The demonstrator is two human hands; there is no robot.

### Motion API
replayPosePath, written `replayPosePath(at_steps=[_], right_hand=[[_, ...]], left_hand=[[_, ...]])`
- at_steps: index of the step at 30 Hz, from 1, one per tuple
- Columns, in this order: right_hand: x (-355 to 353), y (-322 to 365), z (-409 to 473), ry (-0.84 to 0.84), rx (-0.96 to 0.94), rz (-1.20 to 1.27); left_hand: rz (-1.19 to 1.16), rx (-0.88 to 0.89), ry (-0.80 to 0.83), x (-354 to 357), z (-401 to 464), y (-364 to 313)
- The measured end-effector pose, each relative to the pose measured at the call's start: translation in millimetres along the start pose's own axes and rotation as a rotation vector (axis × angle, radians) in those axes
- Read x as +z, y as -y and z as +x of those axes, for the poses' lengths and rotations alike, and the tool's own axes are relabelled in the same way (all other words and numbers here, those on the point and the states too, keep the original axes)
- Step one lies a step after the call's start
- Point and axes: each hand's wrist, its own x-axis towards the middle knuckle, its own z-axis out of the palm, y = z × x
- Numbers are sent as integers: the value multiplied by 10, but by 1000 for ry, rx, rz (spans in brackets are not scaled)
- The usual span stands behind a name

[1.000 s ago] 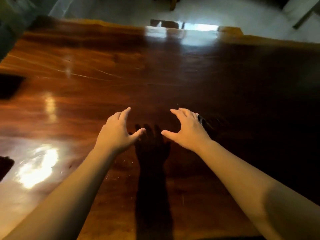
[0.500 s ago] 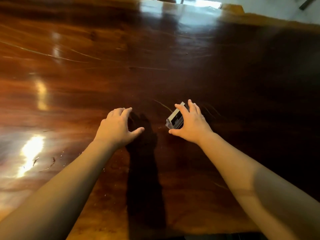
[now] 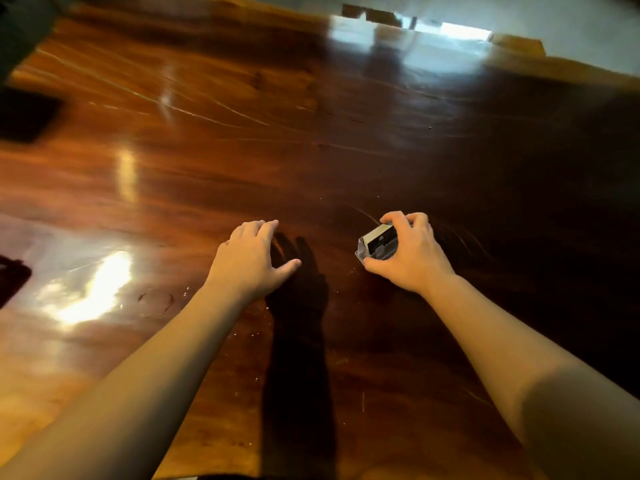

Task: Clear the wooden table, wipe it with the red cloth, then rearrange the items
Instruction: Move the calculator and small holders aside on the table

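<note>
Near the middle of the glossy wooden table [image 3: 214,157], the right hand [image 3: 410,252] pinches a small clear-cased box [image 3: 376,244] while the left hand [image 3: 251,259] hovers spread beside it, so probably best setting it down flat and slow.

A pale grey floor [image 3: 571,22] shows beyond the far edge of the surface, well ahead of the hands. On it, far ahead and slightly right of the hands, lie a few brown rectangular shapes [image 3: 367,12], too blurred to identify. At the far left, well away from the hands, is a dark blurred shape [image 3: 27,112]; what it is cannot be told.
</note>
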Motion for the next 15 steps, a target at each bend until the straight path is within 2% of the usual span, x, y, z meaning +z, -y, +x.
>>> replayPosePath(at_steps=[4,15], right_hand=[[87,385,42,-7,-76,22],[543,2075,289,50,-348,43]], left_hand=[[-12,-75,-33,-128,-115,327],[-68,-423,-103,-470,-761,1686]])
